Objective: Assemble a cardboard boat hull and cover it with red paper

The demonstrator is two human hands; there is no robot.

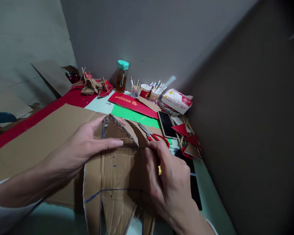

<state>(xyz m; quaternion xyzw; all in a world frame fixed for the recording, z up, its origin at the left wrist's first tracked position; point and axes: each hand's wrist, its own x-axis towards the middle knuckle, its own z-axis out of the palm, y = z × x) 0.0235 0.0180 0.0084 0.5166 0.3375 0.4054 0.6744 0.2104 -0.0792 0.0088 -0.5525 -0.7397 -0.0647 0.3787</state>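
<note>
A cut piece of brown cardboard (120, 169) with blue pen lines and folded flaps is held up in front of me. My left hand (93, 140) grips its upper left part, thumb lying across the front and fingers behind. The right side is pinched by my right hand (166, 173), thumb and forefinger at the edge near a curved flap. Just beyond the right hand, scissors with red handles (159, 137) lie on the table, blades pointing up and left. A large flat cardboard sheet (56, 137) lies under and behind my left arm.
Behind stand a bottle with a turquoise lid (122, 76), paper cups of pens and sticks (155, 94) and a tissue pack (177, 101). A phone (167, 124) lies at the right, near red scraps (181, 130). Small red cardboard models (90, 85) sit back left. A wall bounds the right.
</note>
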